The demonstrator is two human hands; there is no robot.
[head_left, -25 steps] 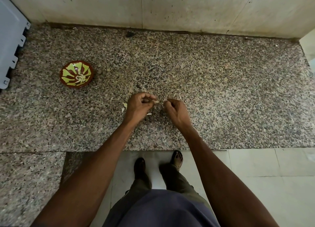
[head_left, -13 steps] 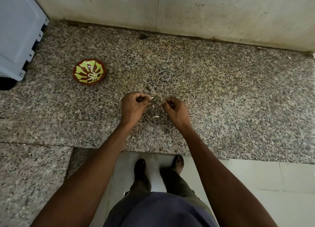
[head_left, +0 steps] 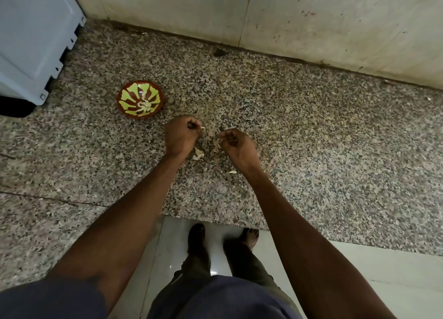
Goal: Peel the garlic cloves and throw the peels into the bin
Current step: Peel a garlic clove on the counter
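Peeling is the step in hand. Left hand (head_left: 181, 136) is curled into a loose fist, its fingers (head_left: 191, 124) pinching a small pale garlic clove (head_left: 202, 127) whose tip alone shows past the fingertips. Right hand (head_left: 236, 143) is likewise curled, fingers pinched together on something too small to identify with certainty; judged to be a strip of skin pulled from the clove. The two hands are apart, a gap of bare stone between the fingertips.

Below the left-hand fingers, touching the speckled pink-grey granite tabletop (head_left: 311, 139), lies a pale crumpled papery peel (head_left: 198, 153); a second pale sliver of peel (head_left: 231, 172) lies beside the right wrist. Beyond and to the left of the left-hand fingers stands a small round red-brown bowl with yellow-green petal pattern (head_left: 140, 99), pale pieces at its centre, presumably finished cloves. A light grey plastic container (head_left: 33, 38) stands further left; whether it is the bin cannot be told.

Next move, as judged: drop the strip, strip any skin remaining, place the clove in the bowl, then gather the loose peels for the bin.
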